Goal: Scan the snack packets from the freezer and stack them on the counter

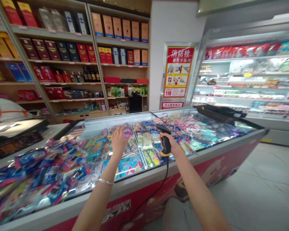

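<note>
My right hand (pixel 170 144) is wrapped round the handle of a black and yellow barcode scanner (pixel 166 146), whose cable hangs down in front of the chest freezer (pixel 125 181). Over the freezer, my left hand (pixel 119 139) reaches forward with its fingers apart and nothing in it. A bracelet circles the left wrist. Below both hands lie colourful packs of frozen treats; yellow and green packs (pixel 152 158) sit near the scanner, and blue packs (pixel 132 165) are under the left forearm.
Many blue and pink packets (pixel 43 170) are heaped at the left. Black sliding lids or trays (pixel 214 114) rest on the freezer's right end. Shelves of boxed goods (pixel 84 53) stand behind, a lit display fridge (pixel 250 77) at right. Part of another person (pixel 7 109) shows at far left.
</note>
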### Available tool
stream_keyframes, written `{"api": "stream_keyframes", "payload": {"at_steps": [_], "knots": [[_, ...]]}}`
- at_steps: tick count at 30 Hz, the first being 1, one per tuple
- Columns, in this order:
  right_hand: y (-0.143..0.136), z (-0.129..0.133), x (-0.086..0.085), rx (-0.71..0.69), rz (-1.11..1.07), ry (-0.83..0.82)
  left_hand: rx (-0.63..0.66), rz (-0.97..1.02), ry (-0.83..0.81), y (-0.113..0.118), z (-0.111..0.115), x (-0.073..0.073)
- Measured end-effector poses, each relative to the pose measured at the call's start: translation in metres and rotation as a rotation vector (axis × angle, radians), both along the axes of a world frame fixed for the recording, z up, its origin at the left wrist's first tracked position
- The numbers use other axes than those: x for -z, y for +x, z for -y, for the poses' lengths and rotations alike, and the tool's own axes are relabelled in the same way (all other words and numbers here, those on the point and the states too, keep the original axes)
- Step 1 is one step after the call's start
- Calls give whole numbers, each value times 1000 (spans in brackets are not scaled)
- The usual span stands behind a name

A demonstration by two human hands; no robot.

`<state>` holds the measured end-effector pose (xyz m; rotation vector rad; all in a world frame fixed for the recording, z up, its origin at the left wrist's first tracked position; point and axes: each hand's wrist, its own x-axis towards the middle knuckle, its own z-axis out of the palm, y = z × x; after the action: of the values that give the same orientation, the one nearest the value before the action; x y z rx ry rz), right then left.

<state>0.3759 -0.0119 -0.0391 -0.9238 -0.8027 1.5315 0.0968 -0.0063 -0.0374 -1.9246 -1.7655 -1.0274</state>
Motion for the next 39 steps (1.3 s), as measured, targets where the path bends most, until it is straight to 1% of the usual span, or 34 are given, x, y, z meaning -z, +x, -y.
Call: {"api": "stream_keyframes", "payload": {"at_steps": [2,4,7,10,14,17,20,24,28,32,36,39], "knots": [[25,4,5,58,-24,-31,73,-26,-29,27,-12,2],[43,7,10,115,-34,-63,136,-55,-67,52,-26,6],[58,10,19,160,-36,-110,201,-99,-149,84,-47,15],[65,7,31,144,-53,-122,248,-159,-238,108,-66,28],[69,1,45,126,-80,-131,276,-203,-306,128,-88,43],[70,-1,53,101,-113,-85,305,-216,-325,137,-105,49],[70,-2,57,104,-133,-47,329,-227,-356,145,-122,53],[70,-1,59,138,-121,-66,352,-232,-416,151,-138,52],[69,1,55,120,-130,-46,289,-208,-433,155,-141,47],[69,2,54,128,-98,-57,235,-189,-521,154,-133,44],[70,0,59,128,-87,-31,231,-182,-502,144,-111,41],[71,-1,61,116,-99,-29,266,-183,-505,128,-87,33]]}}
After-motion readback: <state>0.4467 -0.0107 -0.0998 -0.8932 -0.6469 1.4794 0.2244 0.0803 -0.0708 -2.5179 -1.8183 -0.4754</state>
